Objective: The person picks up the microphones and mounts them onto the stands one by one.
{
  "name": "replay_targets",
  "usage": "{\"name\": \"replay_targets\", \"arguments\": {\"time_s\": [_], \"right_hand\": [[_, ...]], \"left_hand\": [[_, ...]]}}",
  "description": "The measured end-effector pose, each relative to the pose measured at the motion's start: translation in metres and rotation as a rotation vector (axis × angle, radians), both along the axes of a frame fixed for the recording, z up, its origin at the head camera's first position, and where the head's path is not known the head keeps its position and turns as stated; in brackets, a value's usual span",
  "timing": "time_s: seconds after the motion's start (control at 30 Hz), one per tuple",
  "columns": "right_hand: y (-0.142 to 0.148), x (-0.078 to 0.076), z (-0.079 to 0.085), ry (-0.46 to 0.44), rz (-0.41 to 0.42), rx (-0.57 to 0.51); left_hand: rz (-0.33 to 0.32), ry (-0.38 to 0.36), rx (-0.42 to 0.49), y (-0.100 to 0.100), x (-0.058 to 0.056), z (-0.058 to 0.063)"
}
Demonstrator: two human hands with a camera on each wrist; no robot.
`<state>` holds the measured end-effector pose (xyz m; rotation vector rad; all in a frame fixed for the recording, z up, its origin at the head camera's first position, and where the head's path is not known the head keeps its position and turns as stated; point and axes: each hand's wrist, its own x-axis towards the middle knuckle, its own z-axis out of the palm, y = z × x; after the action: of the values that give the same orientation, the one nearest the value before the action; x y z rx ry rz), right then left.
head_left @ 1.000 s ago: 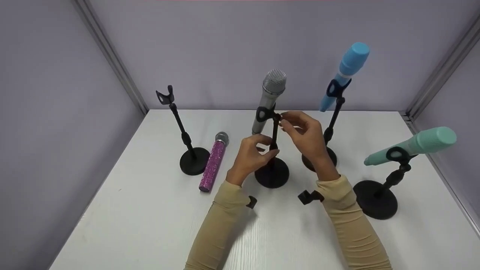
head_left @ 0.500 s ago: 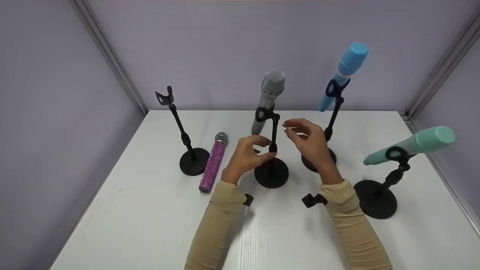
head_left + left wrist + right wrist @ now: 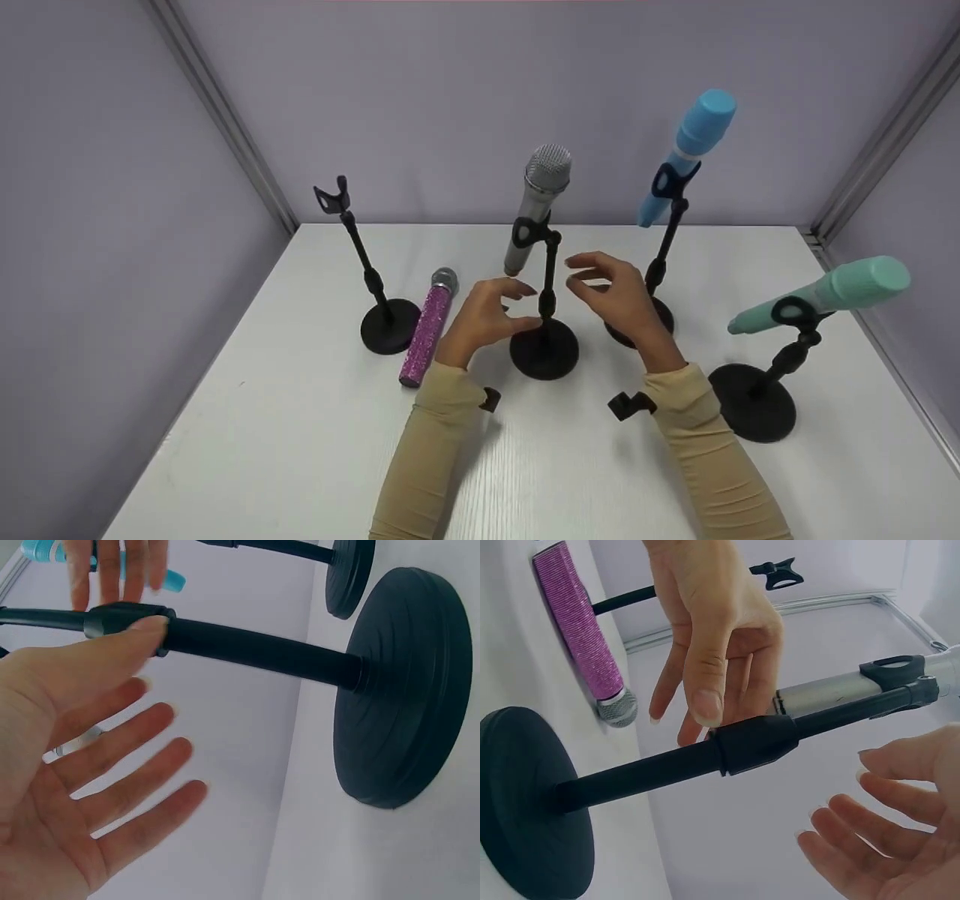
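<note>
A silver microphone [image 3: 546, 176] leans in the clip of a black desk microphone stand [image 3: 544, 349] at the middle of the table. Left of its pole, my left hand [image 3: 487, 319] has its fingers spread and its thumb tip right by the pole's collar. In the left wrist view the thumb overlaps that collar [image 3: 127, 619], and the other fingers are straight and hold nothing. My right hand [image 3: 619, 296] hovers right of the pole, fingers loosely bent and apart from it. The right wrist view shows a gap between these fingertips [image 3: 802, 836] and the stand.
A pink glittery microphone [image 3: 427, 330] lies left of my left hand, beside a stand [image 3: 388, 327] with a vacant clip. To the right, a blue microphone [image 3: 705, 124] and a mint-green microphone [image 3: 855, 285] sit in their own stands. Grey walls enclose the white table [image 3: 300, 450].
My right hand has let go of the stand's upper joint and moved down and right. My left hand has loosened from the pole and drawn slightly left. The silver microphone stays in its clip.
</note>
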<state>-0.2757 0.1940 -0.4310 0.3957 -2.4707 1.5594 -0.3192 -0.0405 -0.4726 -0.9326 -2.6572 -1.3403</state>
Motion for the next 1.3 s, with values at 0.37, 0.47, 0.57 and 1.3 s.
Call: {"name": "replay_targets", "arguments": {"time_s": [0.37, 0.47, 0.57, 1.3], "right_hand": [[-0.003, -0.004, -0.027, -0.094, 0.061, 0.149], [-0.003, -0.004, -0.033, -0.097, 0.073, 0.204], [-0.002, -0.005, -0.040, -0.109, 0.083, 0.244], [-0.005, -0.004, -0.066, -0.157, 0.087, 0.340]], "left_hand": [[-0.020, -0.104, -0.176, -0.004, -0.003, -0.008], [-0.020, -0.123, -0.215, -0.003, -0.003, -0.010], [-0.008, -0.138, -0.256, -0.002, -0.003, -0.012], [0.012, -0.204, -0.365, 0.018, 0.003, -0.024]]}}
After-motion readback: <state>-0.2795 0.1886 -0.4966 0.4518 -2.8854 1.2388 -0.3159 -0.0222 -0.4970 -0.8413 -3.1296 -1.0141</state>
